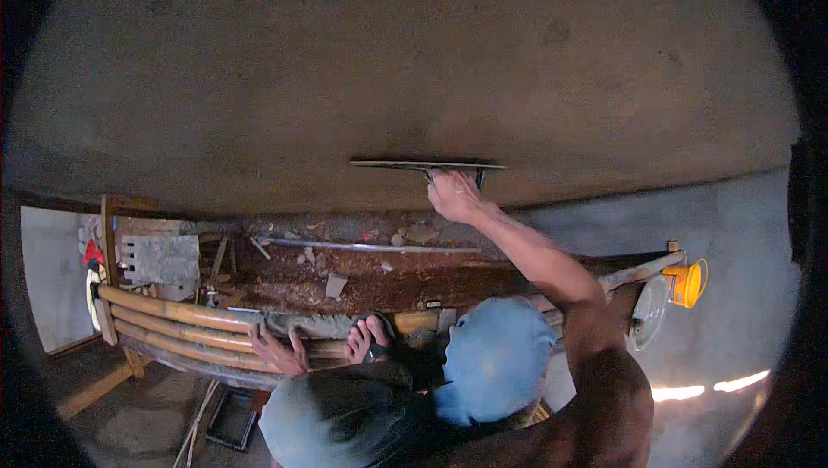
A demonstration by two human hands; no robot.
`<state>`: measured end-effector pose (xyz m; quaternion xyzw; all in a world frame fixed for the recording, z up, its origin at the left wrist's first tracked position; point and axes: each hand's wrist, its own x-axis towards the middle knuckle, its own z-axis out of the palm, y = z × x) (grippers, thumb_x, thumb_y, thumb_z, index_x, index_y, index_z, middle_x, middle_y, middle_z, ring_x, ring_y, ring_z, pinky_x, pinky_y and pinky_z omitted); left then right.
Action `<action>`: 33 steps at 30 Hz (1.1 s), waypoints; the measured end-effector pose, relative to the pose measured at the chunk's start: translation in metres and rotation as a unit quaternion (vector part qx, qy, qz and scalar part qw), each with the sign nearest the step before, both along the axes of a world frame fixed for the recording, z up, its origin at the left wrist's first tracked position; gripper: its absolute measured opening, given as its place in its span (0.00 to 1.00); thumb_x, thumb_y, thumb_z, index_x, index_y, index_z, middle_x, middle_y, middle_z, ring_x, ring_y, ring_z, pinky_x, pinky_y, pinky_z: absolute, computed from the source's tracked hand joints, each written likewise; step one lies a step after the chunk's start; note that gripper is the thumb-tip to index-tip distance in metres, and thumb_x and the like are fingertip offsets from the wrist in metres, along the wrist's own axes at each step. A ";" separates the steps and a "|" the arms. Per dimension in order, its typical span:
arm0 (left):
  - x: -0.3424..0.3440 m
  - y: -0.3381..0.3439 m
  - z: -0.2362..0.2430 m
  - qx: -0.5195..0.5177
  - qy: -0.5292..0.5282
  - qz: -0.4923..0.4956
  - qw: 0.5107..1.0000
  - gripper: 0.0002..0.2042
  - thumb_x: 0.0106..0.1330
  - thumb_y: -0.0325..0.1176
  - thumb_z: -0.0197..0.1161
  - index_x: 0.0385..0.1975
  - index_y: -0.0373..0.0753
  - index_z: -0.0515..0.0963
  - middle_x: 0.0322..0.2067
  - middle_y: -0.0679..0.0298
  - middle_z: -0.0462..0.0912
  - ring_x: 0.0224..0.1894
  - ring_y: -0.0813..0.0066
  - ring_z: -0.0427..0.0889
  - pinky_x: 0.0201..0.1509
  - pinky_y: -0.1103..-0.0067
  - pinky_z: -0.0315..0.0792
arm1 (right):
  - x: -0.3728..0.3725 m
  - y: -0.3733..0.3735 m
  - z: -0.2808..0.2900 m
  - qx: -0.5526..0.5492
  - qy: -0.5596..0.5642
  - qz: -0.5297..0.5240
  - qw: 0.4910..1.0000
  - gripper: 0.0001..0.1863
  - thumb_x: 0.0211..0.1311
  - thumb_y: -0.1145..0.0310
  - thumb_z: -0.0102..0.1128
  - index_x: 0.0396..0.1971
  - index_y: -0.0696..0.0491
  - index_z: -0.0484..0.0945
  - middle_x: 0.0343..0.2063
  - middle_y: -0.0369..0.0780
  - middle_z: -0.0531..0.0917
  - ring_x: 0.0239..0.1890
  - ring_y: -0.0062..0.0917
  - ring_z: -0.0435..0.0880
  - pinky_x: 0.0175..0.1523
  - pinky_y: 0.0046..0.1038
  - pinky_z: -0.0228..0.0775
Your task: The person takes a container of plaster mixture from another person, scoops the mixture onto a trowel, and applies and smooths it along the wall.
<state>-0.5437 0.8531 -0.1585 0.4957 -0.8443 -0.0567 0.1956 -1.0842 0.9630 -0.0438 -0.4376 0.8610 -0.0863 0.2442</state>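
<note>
My right hand (454, 195) is closed around the handle of a plastering trowel (427, 163). The long thin blade lies edge-on to me against the brown-grey wall (414, 62), and my arm reaches up to it from the lower right. Low and left of centre, my left hand (280, 352) hangs beside my knee with its fingers apart, over the bamboo poles (185, 313) of a platform. It is somewhat blurred and I see nothing in it; its forearm is mostly hidden. A sandalled foot (369, 339) rests on the platform, next to my pale blue knee (498, 356).
Below the wall, rubble and a long metal bar (371, 247) lie on reddish ground. A notched grey board (161, 259) sits at the left behind a wooden post (109, 239). At the right are a yellow bucket (684, 285) and a round pale dish (649, 314).
</note>
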 end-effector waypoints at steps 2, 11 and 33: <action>-0.025 0.019 0.013 0.139 0.036 0.035 0.989 0.35 0.69 0.44 0.64 0.69 0.31 0.60 0.67 0.36 0.59 0.67 0.41 0.63 0.69 0.50 0.57 | 0.003 -0.002 0.079 -0.017 0.013 -0.024 0.999 0.16 0.67 0.62 0.55 0.39 0.62 0.77 0.30 0.58 0.82 0.38 0.54 0.83 0.46 0.49 0.74; -0.105 0.032 0.139 0.679 0.275 -0.085 0.675 0.35 0.65 0.43 0.69 0.66 0.30 0.64 0.62 0.43 0.68 0.63 0.52 0.69 0.67 0.61 0.61 | 0.000 -0.001 0.385 -0.345 -0.170 -0.069 0.920 0.24 0.67 0.60 0.59 0.53 0.65 0.78 0.47 0.48 0.87 0.49 0.30 0.87 0.45 0.28 0.80; -0.493 0.147 0.416 0.356 -0.284 -0.708 0.540 0.23 0.64 0.40 0.70 0.57 0.38 0.77 0.52 0.48 0.82 0.55 0.49 0.81 0.62 0.64 0.72 | 0.014 0.555 0.343 -0.502 0.141 -0.575 0.631 0.22 0.72 0.68 0.55 0.60 0.65 0.73 0.43 0.44 0.87 0.38 0.23 0.87 0.42 0.24 0.80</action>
